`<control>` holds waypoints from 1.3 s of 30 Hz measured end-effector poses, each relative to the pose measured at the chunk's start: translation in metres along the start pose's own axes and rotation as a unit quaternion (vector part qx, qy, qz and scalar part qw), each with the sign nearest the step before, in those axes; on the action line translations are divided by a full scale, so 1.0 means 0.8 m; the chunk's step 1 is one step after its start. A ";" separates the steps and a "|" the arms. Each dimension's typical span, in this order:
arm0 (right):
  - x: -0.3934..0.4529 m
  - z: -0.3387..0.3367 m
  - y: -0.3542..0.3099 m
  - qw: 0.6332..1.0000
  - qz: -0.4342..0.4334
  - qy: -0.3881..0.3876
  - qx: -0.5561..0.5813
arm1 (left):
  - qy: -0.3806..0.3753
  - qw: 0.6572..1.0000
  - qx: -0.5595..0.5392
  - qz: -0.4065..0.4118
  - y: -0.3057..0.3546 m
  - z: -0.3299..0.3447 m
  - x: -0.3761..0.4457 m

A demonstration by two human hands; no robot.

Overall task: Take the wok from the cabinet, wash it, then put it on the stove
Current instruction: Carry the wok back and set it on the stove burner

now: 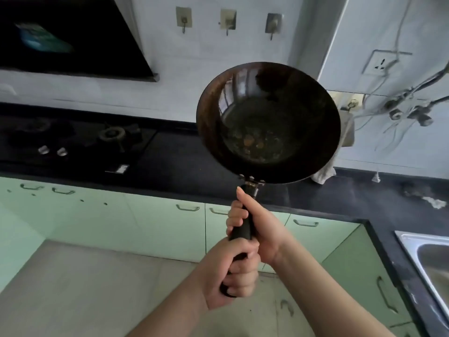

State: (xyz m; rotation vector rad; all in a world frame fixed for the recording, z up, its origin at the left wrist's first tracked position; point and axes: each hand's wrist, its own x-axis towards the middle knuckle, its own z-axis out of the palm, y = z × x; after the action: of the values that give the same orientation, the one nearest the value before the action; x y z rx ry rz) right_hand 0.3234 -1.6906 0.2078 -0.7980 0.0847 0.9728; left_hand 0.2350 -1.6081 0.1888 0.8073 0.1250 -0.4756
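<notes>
While gripping wok [267, 122], left hand [233, 271], right hand [252, 227], fingers curled.

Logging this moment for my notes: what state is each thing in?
wok: held up over the counter, tilted, spots inside
left hand: grips handle's end
right hand: grips handle higher up
stove: bare, no flame seen
cabinet doors: closed
sink: only partly in view

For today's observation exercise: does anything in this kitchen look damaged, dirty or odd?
Yes. The wok, held by its handle in both the left hand and right hand, has rusty-looking spots on its inner base. Loose cables dangle on the wall at right.
</notes>
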 end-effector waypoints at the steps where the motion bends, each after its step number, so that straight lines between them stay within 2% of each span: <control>1: 0.012 0.000 0.000 1.000 0.016 -0.001 0.003 | 0.016 1.000 -0.011 0.006 0.003 -0.005 0.003; 11: 0.136 -0.017 0.002 0.985 0.166 -0.021 0.033 | 0.165 0.980 -0.109 0.027 0.031 -0.065 0.047; 22: 0.222 0.010 0.051 0.956 0.292 -0.036 0.015 | 0.226 0.945 -0.226 0.067 0.047 -0.134 0.028; 32: 0.267 0.097 0.157 0.925 0.380 -0.011 -0.019 | 0.261 0.909 -0.291 0.142 0.053 -0.201 -0.074; 39: 0.282 0.212 0.284 0.912 0.392 -0.011 -0.123 | 0.309 0.885 -0.304 0.172 0.065 -0.275 -0.212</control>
State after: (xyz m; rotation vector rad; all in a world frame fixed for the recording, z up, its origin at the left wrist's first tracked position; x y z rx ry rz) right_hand 0.2345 -1.3532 0.1099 -1.0078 0.2839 1.7803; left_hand 0.1239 -1.3576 0.1199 0.3175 0.6784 0.1827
